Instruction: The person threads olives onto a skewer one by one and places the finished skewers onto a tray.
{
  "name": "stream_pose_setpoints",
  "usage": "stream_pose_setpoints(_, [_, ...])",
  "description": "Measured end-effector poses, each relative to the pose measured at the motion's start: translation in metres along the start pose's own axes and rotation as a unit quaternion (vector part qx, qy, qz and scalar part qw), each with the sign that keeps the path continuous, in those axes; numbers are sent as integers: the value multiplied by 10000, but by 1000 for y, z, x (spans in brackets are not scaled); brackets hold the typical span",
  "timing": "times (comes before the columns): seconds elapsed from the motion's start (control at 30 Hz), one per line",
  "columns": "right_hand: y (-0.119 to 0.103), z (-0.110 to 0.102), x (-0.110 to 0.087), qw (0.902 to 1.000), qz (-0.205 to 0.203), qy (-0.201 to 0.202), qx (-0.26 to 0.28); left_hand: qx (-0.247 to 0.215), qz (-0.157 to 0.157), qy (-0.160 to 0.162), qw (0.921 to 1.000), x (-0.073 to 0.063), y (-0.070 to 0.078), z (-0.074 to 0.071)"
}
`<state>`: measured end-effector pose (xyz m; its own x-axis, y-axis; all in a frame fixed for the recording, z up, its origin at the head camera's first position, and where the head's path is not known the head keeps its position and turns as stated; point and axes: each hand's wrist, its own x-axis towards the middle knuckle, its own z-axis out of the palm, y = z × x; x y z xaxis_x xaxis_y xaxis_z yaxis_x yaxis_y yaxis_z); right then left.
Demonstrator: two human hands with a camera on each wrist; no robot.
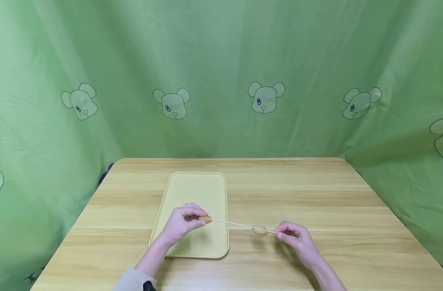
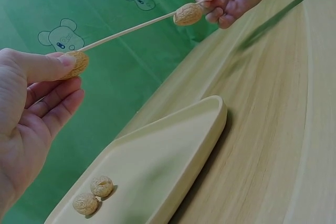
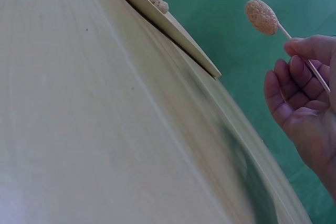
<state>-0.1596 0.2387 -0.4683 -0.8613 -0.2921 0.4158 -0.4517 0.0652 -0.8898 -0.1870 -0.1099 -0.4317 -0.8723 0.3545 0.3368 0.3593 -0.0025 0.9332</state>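
Between the two hands runs a thin wooden skewer [image 1: 232, 222], held above the table and tray. My right hand [image 1: 298, 241] pinches it near one end between thumb and fingers. Just beyond those fingertips a wrinkled brown oval ball [image 3: 261, 17] is threaded on the stick. My left hand [image 1: 185, 222] pinches a second brown ball [image 2: 77, 64] at the skewer's other end, over the tray. Whether the tip has pierced this second ball I cannot tell. Two more such balls [image 2: 94, 195] lie together on the pale yellow tray [image 2: 173, 140]; the left hand hides them in the head view.
The tray lies lengthwise on the left half of a wood-grain table [image 1: 316, 194]. A green curtain [image 1: 221, 129] printed with bear heads hangs behind the table and along its sides.
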Motion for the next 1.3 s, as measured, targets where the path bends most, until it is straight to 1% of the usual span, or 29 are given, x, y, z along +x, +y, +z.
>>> stream_pose_setpoints(0.43, [-3, 2, 2, 10000, -11, 56, 50, 50, 97, 40, 9999, 0, -4, 0])
stream_pose_setpoints(0.9, [0, 1, 3, 9998, -93, -28, 193, 60, -18, 46, 10000, -1, -4, 1])
stream_pose_setpoints(1.07, [1, 1, 3, 9996, -123, -57, 251, 84, -1, 31, 10000, 0, -5, 2])
stream_pose_setpoints(1.3, [0, 2, 2, 9998, -39, -40, 207, 65, -82, -51, 9999, -1, -6, 3])
